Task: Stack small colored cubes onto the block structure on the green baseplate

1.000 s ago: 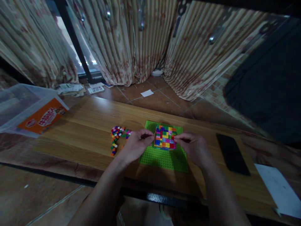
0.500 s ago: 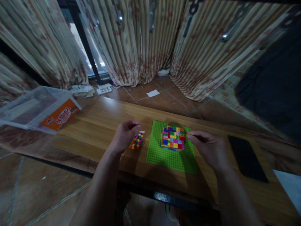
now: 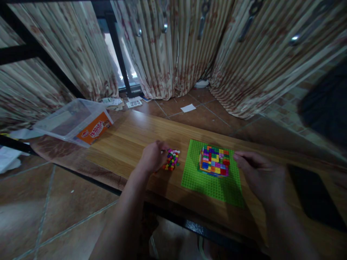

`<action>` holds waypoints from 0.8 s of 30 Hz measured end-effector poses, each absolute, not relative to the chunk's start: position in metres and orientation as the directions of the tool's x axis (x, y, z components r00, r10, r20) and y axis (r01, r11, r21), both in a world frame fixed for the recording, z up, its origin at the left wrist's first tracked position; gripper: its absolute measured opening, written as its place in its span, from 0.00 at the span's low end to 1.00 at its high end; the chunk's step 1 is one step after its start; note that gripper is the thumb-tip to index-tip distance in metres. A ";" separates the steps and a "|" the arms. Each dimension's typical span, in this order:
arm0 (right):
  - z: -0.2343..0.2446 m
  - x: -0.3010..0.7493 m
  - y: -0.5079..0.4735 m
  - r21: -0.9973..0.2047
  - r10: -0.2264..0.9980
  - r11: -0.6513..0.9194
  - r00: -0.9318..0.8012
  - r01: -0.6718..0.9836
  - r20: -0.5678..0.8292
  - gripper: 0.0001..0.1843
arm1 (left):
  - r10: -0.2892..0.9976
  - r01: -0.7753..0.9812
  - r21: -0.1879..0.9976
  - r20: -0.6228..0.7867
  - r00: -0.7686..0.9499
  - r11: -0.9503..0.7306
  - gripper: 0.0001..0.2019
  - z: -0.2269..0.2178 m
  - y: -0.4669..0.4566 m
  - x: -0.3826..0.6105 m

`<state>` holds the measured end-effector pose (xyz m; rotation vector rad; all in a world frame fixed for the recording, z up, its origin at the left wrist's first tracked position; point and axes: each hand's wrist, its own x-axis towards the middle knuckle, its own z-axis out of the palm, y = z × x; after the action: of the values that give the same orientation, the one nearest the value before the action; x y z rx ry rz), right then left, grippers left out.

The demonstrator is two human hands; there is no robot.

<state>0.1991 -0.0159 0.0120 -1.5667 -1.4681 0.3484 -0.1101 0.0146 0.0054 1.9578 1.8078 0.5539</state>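
Observation:
A many-coloured block of toy bricks (image 3: 214,160) stands on a bright green studded baseplate (image 3: 191,177). My right hand (image 3: 261,177) is just right of the block, over the baseplate's right edge. Its thumb and index finger are pinched together, and whatever may be between them is too small to make out. Left of the baseplate, a small heap of loose bricks (image 3: 172,159) in several colours lies on the wooden table (image 3: 124,144). Beside that heap is my left hand (image 3: 153,157), its fingers curled closed; their tips are partly hidden, so what they hold cannot be seen.
At the table's left end sits a clear plastic box (image 3: 65,122) with an orange label. A flat black object (image 3: 316,195) lies on the right. Behind the table are a tiled floor with a white paper (image 3: 188,108) and striped curtains (image 3: 168,54).
The whole view has swung left, so everything sits further right. My left hand has drawn slightly left of the loose bricks. My right hand's fingertips are a little further from the block.

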 end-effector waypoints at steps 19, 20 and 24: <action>0.013 0.193 -0.016 -0.817 0.906 0.186 0.226 0.546 0.358 0.09 | 0.987 0.976 0.173 0.115 0.114 -0.133 0.12 -0.001 0.018 -0.049; 0.014 0.193 -0.016 -0.818 0.905 0.190 0.227 0.543 0.360 0.08 | 0.985 0.971 0.194 0.128 0.113 -0.137 0.12 0.000 0.018 -0.049; 0.017 0.191 -0.016 -0.843 0.906 0.191 0.240 0.502 0.348 0.08 | 0.978 0.835 0.522 0.187 0.088 -0.174 0.09 0.005 0.016 -0.050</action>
<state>0.1910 -0.0158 0.0168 -1.4567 -1.4069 0.4821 -0.0496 0.0164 0.0047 2.0881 1.8081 0.7277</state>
